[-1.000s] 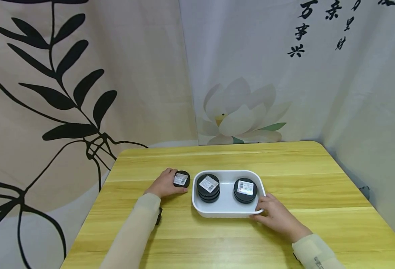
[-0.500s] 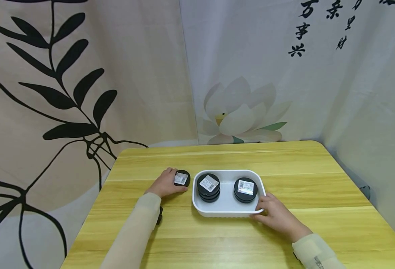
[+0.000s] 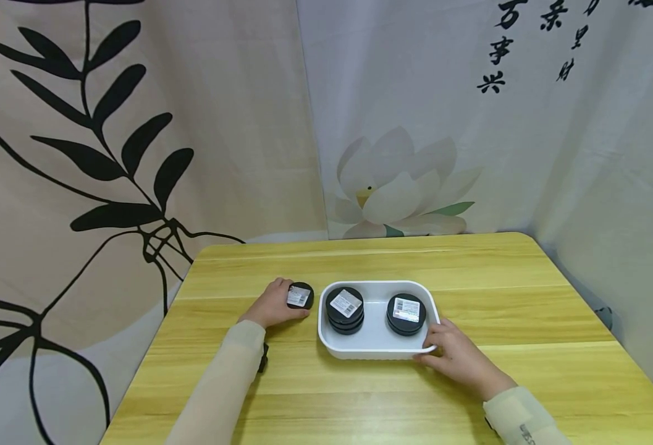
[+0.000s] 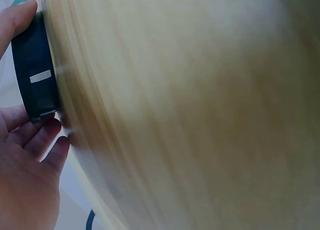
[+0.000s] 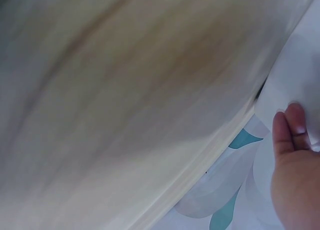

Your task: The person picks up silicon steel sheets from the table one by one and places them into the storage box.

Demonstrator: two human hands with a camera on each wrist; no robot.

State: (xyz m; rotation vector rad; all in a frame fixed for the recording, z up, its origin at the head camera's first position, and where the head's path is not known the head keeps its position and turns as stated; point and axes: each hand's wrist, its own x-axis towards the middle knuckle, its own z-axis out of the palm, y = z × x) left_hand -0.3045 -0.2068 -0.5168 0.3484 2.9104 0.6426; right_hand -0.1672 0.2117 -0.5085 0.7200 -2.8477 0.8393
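Observation:
My left hand (image 3: 273,305) pinches a flat, round black container (image 3: 300,296) with a white barcode label on top, left of the white tray (image 3: 374,355). In the left wrist view, thumb and fingers hold opposite sides of the container (image 4: 36,54), whose edge lies right at the tabletop. A small white sticker shows on its side. My right hand (image 3: 462,357) grips the tray's near right corner. The right wrist view has its fingers against the tray's white wall (image 5: 295,64). Inside the tray are a left stack (image 3: 345,312) and a right stack (image 3: 406,316) of similar black containers.
The tray stands on a yellow wood-grain table (image 3: 326,402). Behind the table hangs a pale curtain (image 3: 237,123) printed with black leaves, a lotus and black characters. Bare tabletop lies between the two stretched-out forearms.

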